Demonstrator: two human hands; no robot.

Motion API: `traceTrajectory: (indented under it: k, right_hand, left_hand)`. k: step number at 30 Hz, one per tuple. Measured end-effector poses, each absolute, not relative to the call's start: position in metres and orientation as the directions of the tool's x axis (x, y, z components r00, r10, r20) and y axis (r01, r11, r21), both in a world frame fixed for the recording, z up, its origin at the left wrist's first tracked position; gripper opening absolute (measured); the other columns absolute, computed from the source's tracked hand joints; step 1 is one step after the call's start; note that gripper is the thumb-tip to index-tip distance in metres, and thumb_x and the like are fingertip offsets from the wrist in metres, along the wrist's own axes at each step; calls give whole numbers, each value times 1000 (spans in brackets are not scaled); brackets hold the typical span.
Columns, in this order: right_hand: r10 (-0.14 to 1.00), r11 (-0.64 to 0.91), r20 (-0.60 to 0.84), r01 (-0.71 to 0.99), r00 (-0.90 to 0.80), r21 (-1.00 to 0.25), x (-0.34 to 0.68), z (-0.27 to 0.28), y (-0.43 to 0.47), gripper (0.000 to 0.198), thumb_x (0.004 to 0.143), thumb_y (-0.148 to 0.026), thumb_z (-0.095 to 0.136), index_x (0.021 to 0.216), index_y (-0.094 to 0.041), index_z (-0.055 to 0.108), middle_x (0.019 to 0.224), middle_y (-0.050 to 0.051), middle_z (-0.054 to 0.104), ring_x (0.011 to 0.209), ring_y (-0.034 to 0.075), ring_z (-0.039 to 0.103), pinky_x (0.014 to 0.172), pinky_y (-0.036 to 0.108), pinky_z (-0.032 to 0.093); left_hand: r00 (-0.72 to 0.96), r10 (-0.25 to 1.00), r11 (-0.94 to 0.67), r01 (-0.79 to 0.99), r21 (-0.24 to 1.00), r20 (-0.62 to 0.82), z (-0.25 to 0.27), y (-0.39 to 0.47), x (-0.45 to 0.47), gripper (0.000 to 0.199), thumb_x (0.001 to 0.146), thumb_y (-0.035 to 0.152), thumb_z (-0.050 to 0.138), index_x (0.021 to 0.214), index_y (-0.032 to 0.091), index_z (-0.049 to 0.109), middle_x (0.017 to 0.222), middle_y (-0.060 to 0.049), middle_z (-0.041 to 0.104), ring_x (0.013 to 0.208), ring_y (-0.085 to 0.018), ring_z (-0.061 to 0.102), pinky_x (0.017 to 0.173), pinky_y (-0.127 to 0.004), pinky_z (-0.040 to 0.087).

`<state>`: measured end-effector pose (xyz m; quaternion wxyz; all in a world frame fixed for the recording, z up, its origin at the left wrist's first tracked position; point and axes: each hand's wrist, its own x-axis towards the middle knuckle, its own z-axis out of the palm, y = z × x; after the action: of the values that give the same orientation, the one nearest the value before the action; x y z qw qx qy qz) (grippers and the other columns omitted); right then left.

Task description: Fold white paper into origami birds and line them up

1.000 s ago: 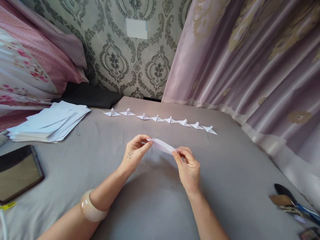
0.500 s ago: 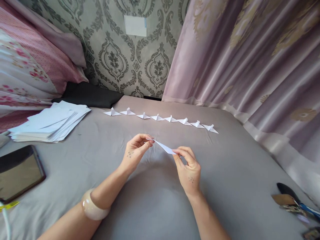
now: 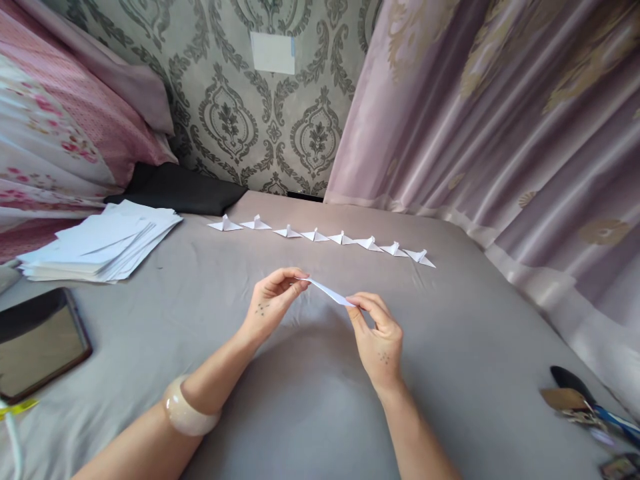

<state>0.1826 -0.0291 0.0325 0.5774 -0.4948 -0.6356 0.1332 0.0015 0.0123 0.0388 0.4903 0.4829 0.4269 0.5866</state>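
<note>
A narrow piece of folded white paper (image 3: 327,291) is stretched between my two hands above the grey sheet (image 3: 300,413). My left hand (image 3: 275,298) pinches its left end between thumb and fingers. At its lower right end, my right hand (image 3: 377,337) grips it the same way. The paper slants down to the right and shows mostly edge-on, so its folds are hard to make out. Beyond the hands, several small folded paper figures (image 3: 315,235) with upright points stand in a row across the sheet.
At the left lies a stack of white paper (image 3: 105,243), with a phone (image 3: 43,347) nearer me. A black folded item (image 3: 185,189) rests by the patterned wall (image 3: 227,127). Keys with a brown tag (image 3: 565,400) lie at the right, near the pink curtain (image 3: 480,120).
The folded paper has tilted slightly and now looks thinner from my side. Both hands keep their pinch on it and have barely moved.
</note>
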Motion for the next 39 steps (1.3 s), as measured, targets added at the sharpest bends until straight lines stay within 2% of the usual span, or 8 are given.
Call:
traceTrajectory:
  k: [11, 15, 18, 21, 24, 31, 36, 39]
  right_hand:
    - [730, 523, 672, 533, 122, -665, 181, 36, -32, 15, 85, -10, 60, 89, -22, 68, 86, 2, 65, 82, 14, 62, 75, 28, 50]
    - [703, 544, 704, 565, 97, -621, 180, 35, -32, 18, 84, -7, 59, 90, -21, 69, 86, 3, 65, 82, 15, 62, 75, 30, 51]
    - [648, 537, 752, 629, 118, -562, 181, 31, -31, 19, 84, -7, 59, 91, -21, 70, 85, 5, 66, 80, 17, 63, 74, 32, 52]
    - [608, 492, 787, 730, 102, -475, 180, 25, -30, 20, 85, -9, 57, 91, -23, 71, 86, 6, 68, 80, 18, 64, 76, 34, 52]
    - [630, 480, 776, 793, -14, -375, 178, 20, -29, 23, 86, -8, 53, 91, -23, 71, 90, 6, 70, 84, 18, 65, 78, 35, 51]
    - [676, 512, 714, 813, -182, -276, 178, 17, -27, 36, 88, -3, 45, 109, -22, 67, 108, 8, 69, 104, 19, 61, 90, 37, 46]
    - [762, 471, 603, 841, -236, -266, 188, 11, -24, 38, 87, 0, 43, 103, -21, 69, 110, 6, 69, 109, 21, 58, 93, 40, 42]
    - [844, 425, 472, 854, -254, -300, 192, 5, -25, 41, 82, 3, 44, 101, -21, 71, 109, 6, 70, 105, 21, 59, 90, 37, 44]
  left_hand:
    - [-39, 986, -168, -150, 974, 164, 38, 13, 0, 12, 75, 28, 72, 81, 18, 68, 89, -4, 68, 88, -17, 62, 76, -27, 51]
    - [-75, 988, -147, -212, 966, 134, 37, 13, 2, 28, 72, 30, 75, 95, 19, 63, 101, -4, 65, 85, -15, 64, 75, -28, 53]
    - [-88, 996, -6, -281, 960, -20, 38, 10, 4, 36, 69, 34, 78, 94, 18, 58, 103, -5, 62, 79, -15, 66, 68, -28, 55]
    - [171, 968, 233, -332, 914, -185, 41, 4, 8, 32, 77, 42, 71, 88, 13, 62, 95, -9, 65, 80, -18, 68, 65, -27, 56]
    - [355, 910, 354, -389, 851, -216, 39, 1, 12, 33, 81, 41, 67, 100, 13, 67, 104, -12, 68, 92, -21, 67, 74, -28, 57]
    - [296, 893, 436, -380, 816, -339, 26, 8, 10, 23, 76, 30, 73, 91, 13, 70, 97, -10, 71, 81, -15, 67, 68, -22, 58]
    - [261, 886, 422, -114, 900, -382, 20, 11, 3, 30, 84, 28, 60, 110, 13, 60, 90, -10, 69, 76, -17, 67, 68, -30, 58]
    - [154, 984, 41, 297, 954, -90, 12, 15, -8, 36, 83, 15, 46, 118, 17, 55, 99, -10, 66, 82, -19, 63, 76, -38, 55]
